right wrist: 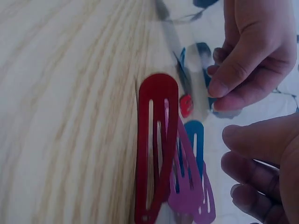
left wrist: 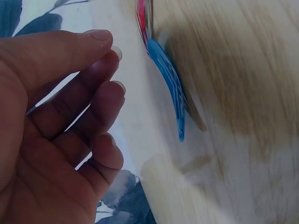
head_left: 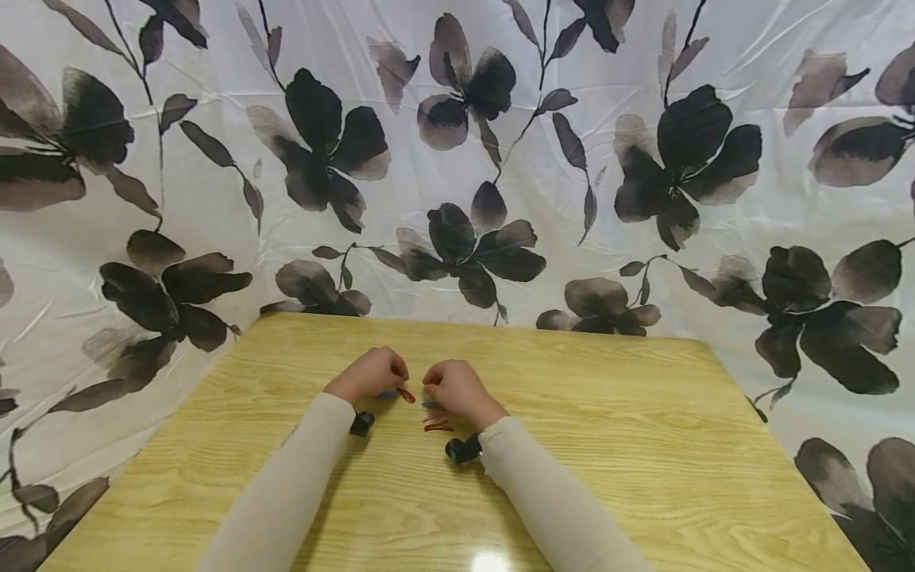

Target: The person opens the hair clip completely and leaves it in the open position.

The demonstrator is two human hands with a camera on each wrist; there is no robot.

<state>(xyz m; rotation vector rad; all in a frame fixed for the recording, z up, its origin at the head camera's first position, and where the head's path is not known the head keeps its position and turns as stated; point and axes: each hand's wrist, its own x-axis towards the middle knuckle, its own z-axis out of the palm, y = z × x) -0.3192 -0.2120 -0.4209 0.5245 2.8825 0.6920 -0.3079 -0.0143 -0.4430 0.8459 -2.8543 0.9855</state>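
My left hand (head_left: pixel 373 373) hovers just above a blue snap hair clip (left wrist: pixel 169 81) and a red one (head_left: pixel 406 395) lying on the table. In the left wrist view its thumb and index tips come close together with nothing visible between them. Opposite it, my right hand (head_left: pixel 461 392) is held over a second group of clips, its fingers (right wrist: pixel 236 161) loosely bent and holding nothing. That group has a red clip (right wrist: pixel 156 140) nearest the right wrist camera, pink clips (right wrist: pixel 187 191) behind it and a blue clip (right wrist: pixel 194 130) partly hidden.
The clips lie on a wood-grain table (head_left: pixel 608 445). Behind it hangs a white cloth (head_left: pixel 572 199) with dark flowers. A small black camera (head_left: pixel 463 450) is strapped at the right wrist, another (head_left: pixel 361 423) at the left.
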